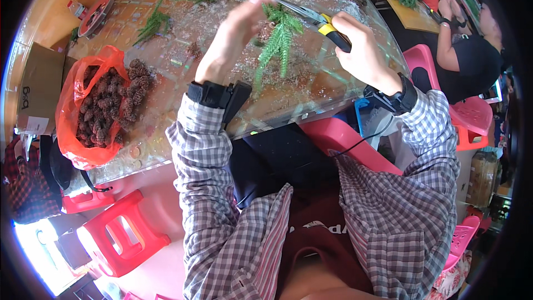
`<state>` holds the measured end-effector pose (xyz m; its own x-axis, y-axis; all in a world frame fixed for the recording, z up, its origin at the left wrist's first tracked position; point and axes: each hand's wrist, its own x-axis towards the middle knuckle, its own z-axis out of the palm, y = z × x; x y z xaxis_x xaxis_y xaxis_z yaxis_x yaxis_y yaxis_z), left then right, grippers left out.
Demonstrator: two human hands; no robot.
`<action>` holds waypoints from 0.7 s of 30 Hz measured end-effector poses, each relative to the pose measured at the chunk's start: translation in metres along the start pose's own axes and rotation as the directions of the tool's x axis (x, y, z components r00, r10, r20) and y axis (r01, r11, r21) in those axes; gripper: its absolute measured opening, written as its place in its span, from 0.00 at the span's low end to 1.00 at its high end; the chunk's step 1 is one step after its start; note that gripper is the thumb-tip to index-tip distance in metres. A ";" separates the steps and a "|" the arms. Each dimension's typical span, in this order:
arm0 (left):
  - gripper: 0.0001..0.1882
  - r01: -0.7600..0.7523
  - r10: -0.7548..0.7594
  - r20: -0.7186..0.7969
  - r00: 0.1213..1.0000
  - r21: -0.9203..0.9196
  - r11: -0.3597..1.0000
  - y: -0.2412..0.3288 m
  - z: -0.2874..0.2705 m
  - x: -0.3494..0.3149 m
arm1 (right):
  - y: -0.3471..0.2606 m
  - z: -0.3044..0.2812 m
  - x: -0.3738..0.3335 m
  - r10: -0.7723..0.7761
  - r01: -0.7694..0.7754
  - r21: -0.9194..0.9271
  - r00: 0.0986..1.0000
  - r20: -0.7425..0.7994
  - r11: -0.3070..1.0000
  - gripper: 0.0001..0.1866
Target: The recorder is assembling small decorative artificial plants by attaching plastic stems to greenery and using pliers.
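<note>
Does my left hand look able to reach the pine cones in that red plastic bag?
Probably yes: the red plastic bag lies open, its pine cones exposed, and nothing visible blocks your left hand.

yellow-and-black pliers [318, 19], green sprig [277, 44], orange-red bag [68, 119], brown pinecones [102, 108], grey-white checked sleeves [202, 150]

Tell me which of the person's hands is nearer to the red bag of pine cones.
Left. The left hand is beyond and to the right of the bag; the right hand, gripping pliers, is farther right.
</note>
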<state>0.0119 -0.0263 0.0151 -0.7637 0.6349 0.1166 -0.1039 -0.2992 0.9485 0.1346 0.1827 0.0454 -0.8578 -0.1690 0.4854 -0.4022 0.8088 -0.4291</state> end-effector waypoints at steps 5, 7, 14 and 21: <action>0.13 0.144 -0.144 0.032 0.989 0.011 0.990 -0.011 0.017 -0.005 | 0.003 0.000 -0.001 -0.037 0.037 -0.048 0.999 0.001 0.998 0.16; 0.13 -0.355 0.547 0.059 0.835 0.817 0.455 -0.005 0.024 -0.007 | 0.004 0.009 0.000 0.131 -0.134 0.080 0.990 0.048 0.988 0.17; 0.14 -0.444 0.577 -0.008 0.817 0.630 0.637 0.000 0.030 -0.005 | -0.005 0.000 0.007 0.172 -0.182 0.094 0.980 0.101 0.979 0.17; 0.13 -0.055 0.049 -0.033 0.998 -0.220 0.974 -0.002 0.018 -0.011 | -0.001 -0.009 0.005 -0.137 0.137 0.012 0.990 0.025 0.991 0.18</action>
<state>0.0313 -0.0200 0.0174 -0.7885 0.5957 0.1533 -0.1993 -0.4832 0.8525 0.1333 0.1862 0.0555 -0.8024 -0.2926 0.5202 -0.5196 0.7712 -0.3677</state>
